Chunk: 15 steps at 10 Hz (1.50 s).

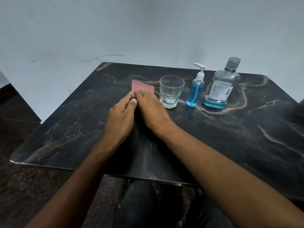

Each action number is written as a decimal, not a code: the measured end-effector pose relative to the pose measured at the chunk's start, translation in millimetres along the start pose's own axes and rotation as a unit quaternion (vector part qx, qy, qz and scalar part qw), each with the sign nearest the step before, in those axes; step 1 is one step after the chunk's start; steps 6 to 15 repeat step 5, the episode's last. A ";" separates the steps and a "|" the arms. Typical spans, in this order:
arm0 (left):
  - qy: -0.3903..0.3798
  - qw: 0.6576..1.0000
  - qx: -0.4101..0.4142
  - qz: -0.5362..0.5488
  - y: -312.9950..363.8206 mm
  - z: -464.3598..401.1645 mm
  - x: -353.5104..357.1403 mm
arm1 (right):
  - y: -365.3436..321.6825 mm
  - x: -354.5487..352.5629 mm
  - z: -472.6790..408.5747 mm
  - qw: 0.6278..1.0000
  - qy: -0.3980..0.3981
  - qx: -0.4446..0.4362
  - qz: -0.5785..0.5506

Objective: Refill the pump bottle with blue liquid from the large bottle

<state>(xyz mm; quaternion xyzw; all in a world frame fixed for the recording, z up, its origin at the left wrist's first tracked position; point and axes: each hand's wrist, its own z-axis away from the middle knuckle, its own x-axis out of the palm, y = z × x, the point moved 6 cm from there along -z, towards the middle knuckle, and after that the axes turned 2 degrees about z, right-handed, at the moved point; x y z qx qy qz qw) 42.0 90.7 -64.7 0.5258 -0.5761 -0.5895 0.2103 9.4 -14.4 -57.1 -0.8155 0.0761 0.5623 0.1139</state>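
The small pump bottle (195,91) stands upright at the back of the table, nearly full of blue liquid, its white pump head on. To its right stands the large clear bottle (221,86), grey cap on, with a shallow layer of blue liquid at the bottom. Both hands are left of the bottles. My left hand (120,116) and my right hand (149,107) meet at the near edge of a pink cloth (142,87) lying flat on the table, fingers pinching or pressing it. The cloth's near part is hidden under the fingers.
An empty clear glass tumbler (171,91) stands between the pink cloth and the pump bottle. The dark marble table (230,137) backs onto a pale wall. My legs show under the table's front edge.
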 end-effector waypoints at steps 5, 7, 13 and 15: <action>-0.101 0.985 0.084 -0.116 13.9 6.1 34.5 | 93.9 -65.8 95.4 0.985 0.105 0.115 -0.078; -0.101 0.985 0.084 -0.116 13.9 6.1 34.5 | 93.9 -65.8 95.4 0.985 0.105 0.115 -0.078; -0.101 0.985 0.084 -0.116 13.9 6.1 34.5 | 93.9 -65.8 95.4 0.985 0.105 0.115 -0.078; -0.101 0.985 0.084 -0.116 13.9 6.1 34.5 | 93.9 -65.8 95.4 0.985 0.105 0.115 -0.078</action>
